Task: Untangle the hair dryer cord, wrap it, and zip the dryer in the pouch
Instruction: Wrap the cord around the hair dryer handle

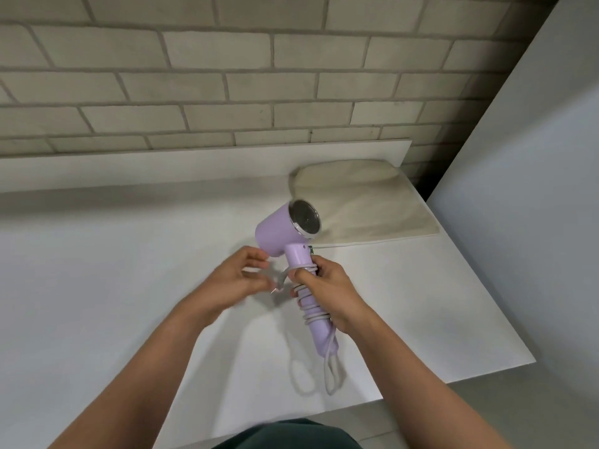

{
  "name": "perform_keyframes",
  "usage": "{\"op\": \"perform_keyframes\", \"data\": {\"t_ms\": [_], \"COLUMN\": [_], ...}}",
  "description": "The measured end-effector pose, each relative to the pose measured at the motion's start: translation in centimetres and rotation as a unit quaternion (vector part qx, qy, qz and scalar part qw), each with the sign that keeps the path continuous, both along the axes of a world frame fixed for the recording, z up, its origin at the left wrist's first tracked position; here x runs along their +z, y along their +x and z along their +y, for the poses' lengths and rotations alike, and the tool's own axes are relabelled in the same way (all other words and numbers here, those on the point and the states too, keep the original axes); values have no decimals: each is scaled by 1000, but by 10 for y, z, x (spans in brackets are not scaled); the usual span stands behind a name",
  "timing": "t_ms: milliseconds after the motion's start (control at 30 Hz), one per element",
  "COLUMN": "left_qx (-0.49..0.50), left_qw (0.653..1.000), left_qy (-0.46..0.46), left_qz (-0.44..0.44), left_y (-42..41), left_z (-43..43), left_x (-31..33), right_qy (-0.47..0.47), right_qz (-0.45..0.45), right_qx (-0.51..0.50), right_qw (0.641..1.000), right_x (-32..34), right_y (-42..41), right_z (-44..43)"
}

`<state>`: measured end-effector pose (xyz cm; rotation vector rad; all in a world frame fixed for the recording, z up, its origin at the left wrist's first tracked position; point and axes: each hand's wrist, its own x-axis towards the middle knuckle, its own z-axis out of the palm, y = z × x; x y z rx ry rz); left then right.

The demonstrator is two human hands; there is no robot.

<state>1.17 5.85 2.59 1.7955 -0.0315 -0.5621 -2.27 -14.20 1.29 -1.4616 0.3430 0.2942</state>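
Note:
A lilac hair dryer (281, 233) is held above the white table, its silver-rimmed end pointing up and right. My right hand (327, 291) grips its handle, over several turns of the grey cord (309, 307) wound round it. A loop of cord hangs below the handle's end. My left hand (238, 278) pinches the plug end of the cord just left of the handle; the plug is blurred. The beige fabric pouch (366, 202) lies flat at the table's back right, behind the dryer.
The white table (97, 286) ends at a low white ledge under a grey brick wall (227, 76). A pale wall panel (534, 189) stands close on the right. The table's front edge runs diagonally by my body.

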Motion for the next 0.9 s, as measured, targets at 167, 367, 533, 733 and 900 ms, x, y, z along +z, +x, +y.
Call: {"op": "perform_keyframes", "data": {"t_ms": [167, 367, 533, 733, 900], "left_qx": [-46, -30, 4, 0, -5], "left_qw": [998, 997, 993, 989, 992], "left_qy": [25, 48, 94, 109, 92], "left_qz": [-45, -56, -77, -95, -87], "left_y": [-9, -5, 6, 11, 11], "left_z": [-11, -1, 4, 13, 21], "left_x": [-31, -51, -57, -66, -74], "right_qy": [40, 59, 100, 44, -15], "right_qz": [68, 112, 117, 96, 69], "right_qx": [12, -3, -8, -24, -39], "right_qw": [997, 992, 988, 994, 997], "right_x": [-20, -34, -42, -55, -62], "right_y": [4, 10, 14, 18, 16], "right_z": [11, 21, 30, 36, 37]}}
